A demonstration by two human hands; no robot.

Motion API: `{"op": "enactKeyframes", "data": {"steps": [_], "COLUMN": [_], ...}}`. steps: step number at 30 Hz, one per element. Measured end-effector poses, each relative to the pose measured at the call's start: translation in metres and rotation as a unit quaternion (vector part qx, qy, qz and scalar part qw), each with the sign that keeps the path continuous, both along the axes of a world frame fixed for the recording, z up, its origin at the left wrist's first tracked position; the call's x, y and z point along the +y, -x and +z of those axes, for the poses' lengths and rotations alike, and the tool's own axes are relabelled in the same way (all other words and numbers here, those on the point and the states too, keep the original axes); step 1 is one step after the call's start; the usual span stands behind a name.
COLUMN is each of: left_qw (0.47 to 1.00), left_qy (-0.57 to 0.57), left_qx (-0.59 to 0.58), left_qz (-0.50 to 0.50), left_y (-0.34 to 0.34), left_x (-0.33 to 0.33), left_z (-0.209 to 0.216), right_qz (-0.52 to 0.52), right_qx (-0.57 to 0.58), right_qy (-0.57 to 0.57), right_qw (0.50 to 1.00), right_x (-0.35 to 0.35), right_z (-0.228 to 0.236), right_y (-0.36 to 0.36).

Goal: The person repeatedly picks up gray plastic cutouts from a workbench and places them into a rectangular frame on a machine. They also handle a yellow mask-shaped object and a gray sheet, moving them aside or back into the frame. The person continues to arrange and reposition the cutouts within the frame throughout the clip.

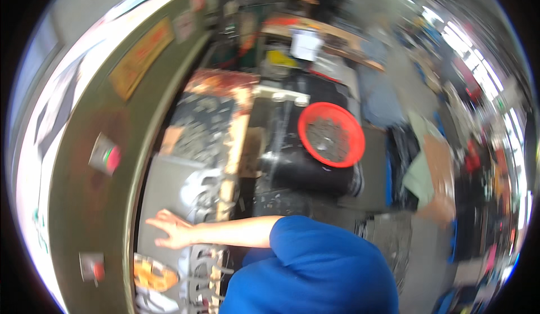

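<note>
Near the left edge of the blurred view, one bare hand (171, 231) stretches across from a blue sleeve (315, 263), fingers spread and empty, just above pale metal castings (205, 193) on the grey bench (163, 182). Which hand it is I cannot tell; no other shows. A steady grip likely means settling the palm over one casting before closing. Farther right sits a red bowl (332, 135) of metal bits.
</note>
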State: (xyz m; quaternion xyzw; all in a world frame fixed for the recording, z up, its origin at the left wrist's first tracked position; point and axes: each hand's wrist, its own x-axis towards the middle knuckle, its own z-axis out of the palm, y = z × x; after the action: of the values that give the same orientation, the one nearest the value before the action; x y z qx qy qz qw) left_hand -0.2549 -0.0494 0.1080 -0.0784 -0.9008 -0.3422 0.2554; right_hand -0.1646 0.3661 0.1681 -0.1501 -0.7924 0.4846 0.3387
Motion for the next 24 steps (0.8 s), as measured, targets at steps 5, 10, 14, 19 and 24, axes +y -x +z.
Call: {"op": "enactKeyframes", "data": {"steps": [5,10,14,19,24], "left_qw": [0.995,0.975,0.948,0.909,0.82], "left_qy": [-0.034,-0.147,-0.222,-0.198,-0.324], "left_qx": [-0.037,-0.164,-0.198,-0.297,-0.414], "left_qz": [0.084,0.029,-0.115,-0.216,-0.229], "left_y": [-0.093,-0.078,-0.035,-0.007,-0.003], "left_x": [-0.002,0.074,0.145,0.217,0.238], "left_z": [0.066,0.088,0.108,0.123,0.112], "right_qz": [0.264,0.152,0.229,0.257,0.257], "right_qx": [-0.004,-0.096,-0.094,-0.052,-0.017], "right_qy": [0.227,-0.088,0.315,0.471,0.532], "right_qw": [0.937,0.98,0.916,0.842,0.806], "right_x": [-0.113,-0.103,-0.062,-0.043,-0.042], "right_z": [0.006,0.024,0.041,0.051,0.047], "right_y": [0.007,-0.016,-0.014,-0.019,-0.02]}}
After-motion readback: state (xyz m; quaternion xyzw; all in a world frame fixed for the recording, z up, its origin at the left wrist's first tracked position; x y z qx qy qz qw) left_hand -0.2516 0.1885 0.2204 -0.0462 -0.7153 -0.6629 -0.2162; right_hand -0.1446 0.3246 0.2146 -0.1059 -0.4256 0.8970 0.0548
